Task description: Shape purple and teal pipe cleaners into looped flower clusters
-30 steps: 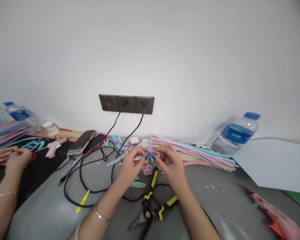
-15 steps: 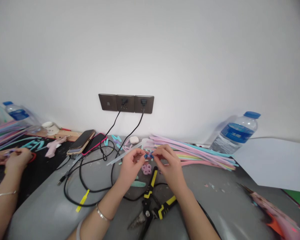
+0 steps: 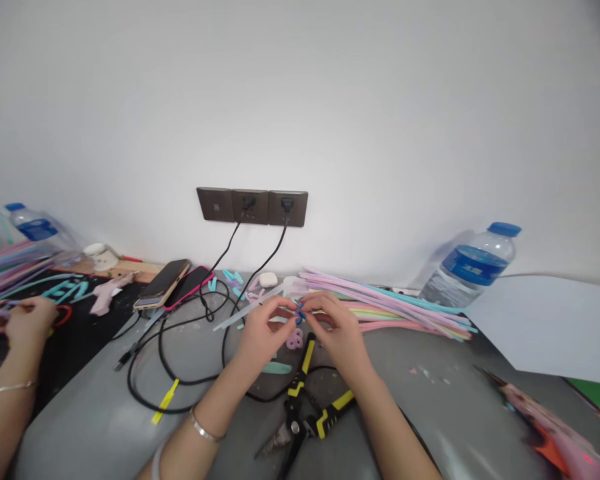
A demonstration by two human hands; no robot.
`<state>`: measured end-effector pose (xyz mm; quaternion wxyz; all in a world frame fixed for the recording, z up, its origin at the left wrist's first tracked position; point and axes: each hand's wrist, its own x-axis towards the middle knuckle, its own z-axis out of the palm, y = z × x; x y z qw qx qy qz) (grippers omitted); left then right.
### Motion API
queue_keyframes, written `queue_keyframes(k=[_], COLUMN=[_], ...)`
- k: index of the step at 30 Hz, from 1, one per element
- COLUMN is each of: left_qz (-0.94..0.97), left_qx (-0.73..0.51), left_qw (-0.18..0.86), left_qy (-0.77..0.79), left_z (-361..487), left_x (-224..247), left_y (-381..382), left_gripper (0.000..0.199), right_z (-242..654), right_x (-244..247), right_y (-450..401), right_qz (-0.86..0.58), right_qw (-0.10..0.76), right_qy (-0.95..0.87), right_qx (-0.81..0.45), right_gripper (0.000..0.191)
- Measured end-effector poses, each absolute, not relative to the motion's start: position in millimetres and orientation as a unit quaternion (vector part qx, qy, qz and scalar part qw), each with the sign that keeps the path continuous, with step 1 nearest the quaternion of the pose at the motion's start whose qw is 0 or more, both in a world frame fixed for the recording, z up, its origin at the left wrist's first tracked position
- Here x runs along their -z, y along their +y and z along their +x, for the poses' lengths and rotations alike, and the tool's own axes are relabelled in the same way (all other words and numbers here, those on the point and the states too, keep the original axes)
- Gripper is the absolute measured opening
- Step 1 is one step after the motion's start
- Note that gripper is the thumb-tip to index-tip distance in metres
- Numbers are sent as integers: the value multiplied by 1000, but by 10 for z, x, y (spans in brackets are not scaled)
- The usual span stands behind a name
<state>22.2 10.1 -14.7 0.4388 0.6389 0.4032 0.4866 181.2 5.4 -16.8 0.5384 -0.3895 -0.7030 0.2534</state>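
Between my fingertips is a small blue and purple piece of bent pipe cleaner [image 3: 299,313], partly hidden by the fingers. My left hand [image 3: 267,328] pinches it from the left, and my right hand [image 3: 336,328] pinches it from the right. Just below it on the table lies a pink looped pipe-cleaner flower [image 3: 295,339]. Black and yellow pliers [image 3: 296,413] rest open under my wrists. A mint-green strip [image 3: 277,368] sits beside my left hand. Behind my right hand spreads a bundle of pastel pipe cleaners [image 3: 395,307].
Black cables [image 3: 163,360] loop at the left, near two phones [image 3: 163,287]. A water bottle [image 3: 473,267], white paper [image 3: 555,327] and a pink glue gun [image 3: 545,420] are at the right. At far left, another person's hands [image 3: 27,323] work with a purple piece.
The blue and purple piece has been turned between my fingertips, and my hands have come slightly closer together. The other person's hands at far left have shifted a little left.
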Motion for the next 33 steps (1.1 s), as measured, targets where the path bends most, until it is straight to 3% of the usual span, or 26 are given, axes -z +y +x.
queue_keyframes(k=[8, 12, 16, 22, 33], left_qz=[669, 658, 638, 644, 681], left_qx=[-494, -495, -500, -505, -532], left_qw=[384, 394, 419, 428, 322], left_qy=[402, 408, 409, 384, 386], left_z=[232, 228, 220, 220, 218], left_x=[155, 171, 180, 161, 121], left_y=[80, 89, 100, 89, 63], left_gripper=[10, 9, 7, 5, 13], right_z=[1786, 1756, 1734, 1772, 1748], right_x=[141, 185, 230, 236, 208], right_y=[28, 38, 52, 95, 84], right_qz=[-391, -391, -388, -384, -391], right_qw=[542, 570, 605, 588, 574], right_qy=[-699, -648, -564, -558, -557], right_qx=[-254, -321, -406, -443, -455], right_gripper=[14, 8, 24, 28, 25])
